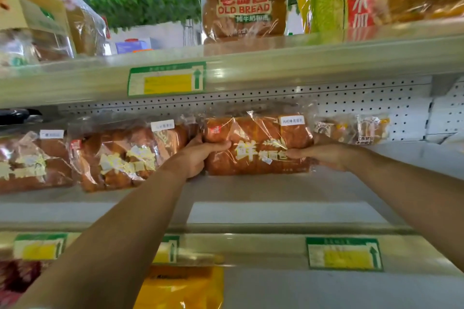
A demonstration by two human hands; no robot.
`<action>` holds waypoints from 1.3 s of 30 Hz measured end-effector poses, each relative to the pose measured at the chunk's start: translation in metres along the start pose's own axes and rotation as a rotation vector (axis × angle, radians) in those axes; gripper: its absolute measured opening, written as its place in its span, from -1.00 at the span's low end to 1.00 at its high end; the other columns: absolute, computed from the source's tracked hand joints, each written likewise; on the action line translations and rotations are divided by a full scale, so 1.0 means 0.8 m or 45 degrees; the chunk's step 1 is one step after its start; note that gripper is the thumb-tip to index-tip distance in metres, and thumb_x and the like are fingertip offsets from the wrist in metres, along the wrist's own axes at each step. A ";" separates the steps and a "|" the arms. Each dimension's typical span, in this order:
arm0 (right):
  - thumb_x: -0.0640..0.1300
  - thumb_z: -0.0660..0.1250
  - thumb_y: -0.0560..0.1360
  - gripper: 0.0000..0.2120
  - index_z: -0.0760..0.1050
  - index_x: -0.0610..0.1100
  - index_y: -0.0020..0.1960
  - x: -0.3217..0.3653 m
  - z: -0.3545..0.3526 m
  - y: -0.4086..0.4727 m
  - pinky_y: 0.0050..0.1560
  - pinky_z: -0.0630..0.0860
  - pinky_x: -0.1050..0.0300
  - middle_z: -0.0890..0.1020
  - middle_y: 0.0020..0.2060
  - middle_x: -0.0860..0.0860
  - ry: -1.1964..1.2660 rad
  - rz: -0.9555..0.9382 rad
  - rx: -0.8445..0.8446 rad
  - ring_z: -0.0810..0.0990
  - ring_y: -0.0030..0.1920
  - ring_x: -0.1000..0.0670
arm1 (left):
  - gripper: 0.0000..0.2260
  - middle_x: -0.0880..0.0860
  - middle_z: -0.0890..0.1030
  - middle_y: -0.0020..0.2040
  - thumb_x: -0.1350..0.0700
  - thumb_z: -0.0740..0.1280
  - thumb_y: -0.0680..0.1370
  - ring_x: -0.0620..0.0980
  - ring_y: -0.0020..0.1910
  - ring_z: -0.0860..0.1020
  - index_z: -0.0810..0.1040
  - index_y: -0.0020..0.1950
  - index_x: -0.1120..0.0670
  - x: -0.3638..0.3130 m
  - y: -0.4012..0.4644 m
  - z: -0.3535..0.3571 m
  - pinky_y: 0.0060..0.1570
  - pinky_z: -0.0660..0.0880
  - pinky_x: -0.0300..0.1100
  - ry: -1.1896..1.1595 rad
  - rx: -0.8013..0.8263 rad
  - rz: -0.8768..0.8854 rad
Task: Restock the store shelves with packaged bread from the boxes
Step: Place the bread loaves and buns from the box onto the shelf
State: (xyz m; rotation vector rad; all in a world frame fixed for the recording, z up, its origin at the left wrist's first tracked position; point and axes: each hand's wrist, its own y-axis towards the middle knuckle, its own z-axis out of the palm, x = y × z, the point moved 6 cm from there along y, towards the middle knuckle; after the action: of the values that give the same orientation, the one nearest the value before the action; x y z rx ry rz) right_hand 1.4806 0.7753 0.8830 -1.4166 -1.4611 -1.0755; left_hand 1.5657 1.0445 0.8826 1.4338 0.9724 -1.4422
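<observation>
- left hand (193,158): fingers tucked behind the bread loaf pack (258,145), only the thumb shows
- price tags (344,253) on the shelf rail: print too blurry to read
- yellow bag (183,288) near the bottom is cut off by the edge
- far-left loaf (27,160) smeared and cropped

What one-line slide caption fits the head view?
Both hands, left hand and right hand, hold a bagged loaf at its ends on the middle shelf, beside two similar loaves.
</observation>
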 end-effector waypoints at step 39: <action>-0.07 0.46 0.47 -0.25 0.15 -0.14 0.53 0.032 0.014 -0.076 0.41 0.27 -0.07 0.33 0.46 -0.13 -0.276 0.041 -0.716 0.30 0.45 -0.18 | -0.19 0.09 0.37 0.49 0.06 0.51 0.47 0.13 0.43 0.37 0.14 0.59 0.10 -0.012 -0.067 0.019 0.44 0.30 0.00 0.435 -0.321 -0.017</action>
State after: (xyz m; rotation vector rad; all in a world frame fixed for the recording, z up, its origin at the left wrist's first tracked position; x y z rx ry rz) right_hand 1.4192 0.7933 0.9020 -1.9913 -1.3286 -1.4176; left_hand 1.5094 1.0482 0.8904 1.5112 1.3269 -1.0562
